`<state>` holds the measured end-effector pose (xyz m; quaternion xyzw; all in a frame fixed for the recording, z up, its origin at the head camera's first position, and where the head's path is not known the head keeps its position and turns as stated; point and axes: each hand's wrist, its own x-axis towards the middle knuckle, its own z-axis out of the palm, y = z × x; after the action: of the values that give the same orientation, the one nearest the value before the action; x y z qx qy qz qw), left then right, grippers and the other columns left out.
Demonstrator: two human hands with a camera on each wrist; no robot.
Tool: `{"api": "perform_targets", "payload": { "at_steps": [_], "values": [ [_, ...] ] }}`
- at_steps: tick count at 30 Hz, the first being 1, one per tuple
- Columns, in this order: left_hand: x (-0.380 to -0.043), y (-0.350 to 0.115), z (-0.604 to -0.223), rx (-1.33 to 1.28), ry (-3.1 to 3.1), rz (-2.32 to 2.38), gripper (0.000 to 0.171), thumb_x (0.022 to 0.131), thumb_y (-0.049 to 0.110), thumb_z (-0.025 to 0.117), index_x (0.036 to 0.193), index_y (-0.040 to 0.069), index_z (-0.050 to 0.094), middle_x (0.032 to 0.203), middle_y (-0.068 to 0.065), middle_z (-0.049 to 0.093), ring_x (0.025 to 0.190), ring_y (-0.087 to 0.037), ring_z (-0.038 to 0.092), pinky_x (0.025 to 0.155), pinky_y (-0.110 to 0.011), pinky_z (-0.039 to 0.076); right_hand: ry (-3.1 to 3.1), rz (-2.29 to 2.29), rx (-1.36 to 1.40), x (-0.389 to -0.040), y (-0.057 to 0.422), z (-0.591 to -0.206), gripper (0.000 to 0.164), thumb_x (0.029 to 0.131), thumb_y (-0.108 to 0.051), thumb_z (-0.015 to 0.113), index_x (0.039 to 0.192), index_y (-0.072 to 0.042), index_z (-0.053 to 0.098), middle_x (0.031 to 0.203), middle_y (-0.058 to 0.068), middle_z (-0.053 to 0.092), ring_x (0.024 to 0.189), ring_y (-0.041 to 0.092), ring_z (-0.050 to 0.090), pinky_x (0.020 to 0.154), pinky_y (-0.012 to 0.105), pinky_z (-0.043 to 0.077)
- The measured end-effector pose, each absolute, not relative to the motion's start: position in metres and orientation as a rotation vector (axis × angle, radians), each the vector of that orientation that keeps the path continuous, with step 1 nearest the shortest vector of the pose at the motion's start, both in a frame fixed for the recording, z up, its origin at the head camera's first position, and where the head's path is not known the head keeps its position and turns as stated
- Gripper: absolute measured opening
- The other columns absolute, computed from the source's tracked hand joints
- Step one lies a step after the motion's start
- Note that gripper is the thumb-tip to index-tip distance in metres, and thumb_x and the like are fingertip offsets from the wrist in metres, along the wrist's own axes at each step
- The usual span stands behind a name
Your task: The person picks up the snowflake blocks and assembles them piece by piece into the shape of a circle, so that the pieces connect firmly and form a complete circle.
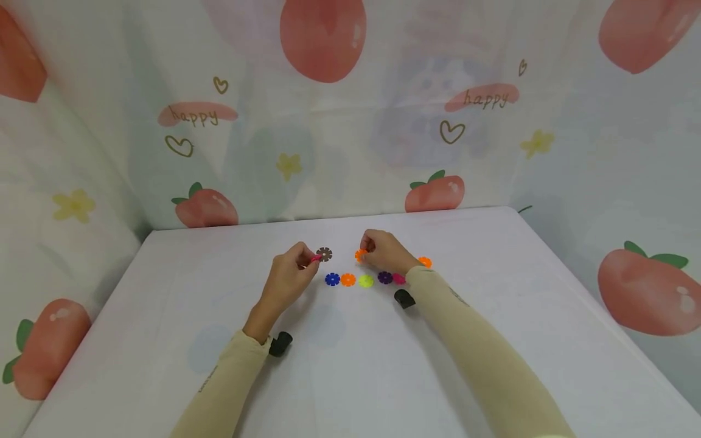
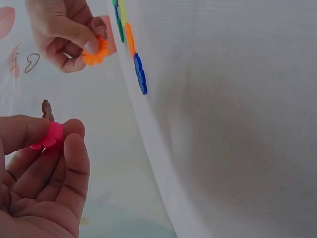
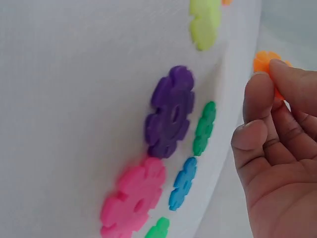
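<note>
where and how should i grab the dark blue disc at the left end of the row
Probably pinch the dark blue disc across the near and far edges of its notched rim, coming from above and the left: it lies flat on the table, with an orange disc close on its right.

At least twelve flower-shaped discs show. Taking the purple disc as landmark: left of it, one blue disc, one orange disc, one yellow-green disc; right of it, one pink disc; beyond it, two green discs, one light blue disc, one more orange disc; beyond and left, two hands with a second pink disc, one brown disc and a third orange disc.
</note>
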<state>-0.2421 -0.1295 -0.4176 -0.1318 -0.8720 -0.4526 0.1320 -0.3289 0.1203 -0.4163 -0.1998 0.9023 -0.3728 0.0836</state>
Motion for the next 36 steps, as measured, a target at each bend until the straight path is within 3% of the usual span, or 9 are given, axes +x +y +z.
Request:
{"api": "perform_targets", "payload": {
  "at_steps": [8, 14, 23, 31, 36],
  "values": [
    [-0.245, -0.124, -0.416, -0.399, -2.536, -1.338, 0.005, 0.1, 0.001, 0.07, 0.104, 0.001, 0.066, 0.097, -0.014, 0.078, 0.08, -0.025, 0.067, 0.075, -0.036, 0.06, 2.597, -1.282, -0.661, -0.314, 0.113, -0.403, 0.006, 0.101, -0.002, 0.071, 0.106, -0.004, 0.071, 0.102, 0.007, 0.072, 0.09, 0.024, 0.069, 0.086, 0.036, 0.058],
    [-0.247, -0.119, -0.415, -0.414, -2.54, -1.323, 0.007, 0.101, 0.0, 0.071, 0.105, 0.001, 0.066, 0.097, -0.014, 0.077, 0.081, -0.025, 0.068, 0.077, -0.039, 0.061, 2.573, -1.356, -0.683, -0.306, 0.11, -0.398, 0.008, 0.1, -0.001, 0.072, 0.107, -0.005, 0.075, 0.104, 0.006, 0.074, 0.093, 0.024, 0.068, 0.09, 0.036, 0.059],
    [-0.249, -0.113, -0.417, -0.48, -2.567, -1.264, 0.008, 0.102, -0.002, 0.071, 0.107, 0.0, 0.065, 0.098, -0.019, 0.076, 0.076, -0.024, 0.065, 0.074, -0.033, 0.06, 2.565, -1.371, -0.642, -0.298, 0.104, -0.396, 0.009, 0.099, -0.001, 0.074, 0.106, -0.004, 0.078, 0.101, 0.005, 0.074, 0.094, 0.026, 0.067, 0.088, 0.035, 0.059],
    [-0.247, -0.113, -0.418, -0.514, -2.55, -1.29, 0.008, 0.102, -0.005, 0.07, 0.108, -0.001, 0.065, 0.104, -0.021, 0.078, 0.085, -0.033, 0.074, 0.079, -0.04, 0.063, 2.679, -1.275, -0.797, -0.291, 0.097, -0.395, 0.006, 0.099, 0.002, 0.074, 0.101, -0.002, 0.079, 0.093, 0.005, 0.074, 0.085, 0.024, 0.067, 0.081, 0.033, 0.06],
    [-0.246, -0.114, -0.417, -0.517, -2.532, -1.357, 0.007, 0.102, -0.008, 0.067, 0.105, -0.001, 0.065, 0.101, -0.023, 0.077, 0.085, -0.037, 0.075, 0.075, -0.042, 0.063, 2.693, -1.253, -0.892, -0.288, 0.097, -0.392, 0.006, 0.098, 0.004, 0.074, 0.099, 0.0, 0.079, 0.094, 0.015, 0.077, 0.078, 0.02, 0.069, 0.076, 0.032, 0.06]
  ]
}}
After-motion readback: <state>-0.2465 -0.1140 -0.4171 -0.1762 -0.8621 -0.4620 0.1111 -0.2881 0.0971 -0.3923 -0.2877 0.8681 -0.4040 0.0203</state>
